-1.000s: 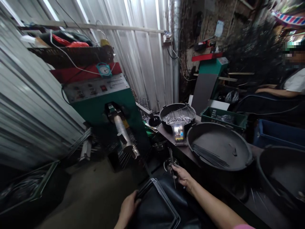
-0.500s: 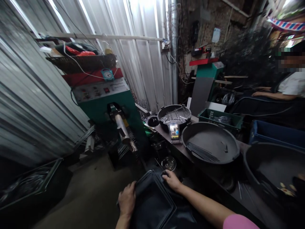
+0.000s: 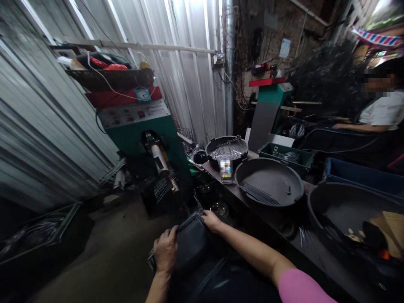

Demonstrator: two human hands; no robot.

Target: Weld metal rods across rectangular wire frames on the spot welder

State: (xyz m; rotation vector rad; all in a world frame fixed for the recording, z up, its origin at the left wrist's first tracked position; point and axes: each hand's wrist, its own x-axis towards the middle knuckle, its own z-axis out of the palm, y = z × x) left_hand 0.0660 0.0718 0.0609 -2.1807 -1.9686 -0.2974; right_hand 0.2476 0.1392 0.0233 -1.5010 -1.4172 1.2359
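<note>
A bundle of dark rectangular wire frames (image 3: 186,221) rests tilted over the dark apron (image 3: 240,277) on my lap. My left hand (image 3: 166,250) is wrapped round the left side of the frames. At their far corner, my right hand (image 3: 211,221) is closed, with thin metal wires (image 3: 198,202) sticking up just beyond its fingertips. Its grip is partly hidden, and the fingers also appear to touch the frame corner. Just beyond the right hand is a small shiny bowl (image 3: 220,209).
A green machine (image 3: 142,143) with a projecting nozzle stands ahead. Round black pans (image 3: 271,179) line the bench at right, one holding rods. Green (image 3: 285,156) and blue crates (image 3: 362,176) sit behind. Another person (image 3: 378,109) sits far right. A wire-filled bin (image 3: 41,240) is at left.
My right hand has moved left onto the far corner of the frames, bringing the wires with it. The frames have tilted and shifted slightly left; my left hand keeps hold of them.
</note>
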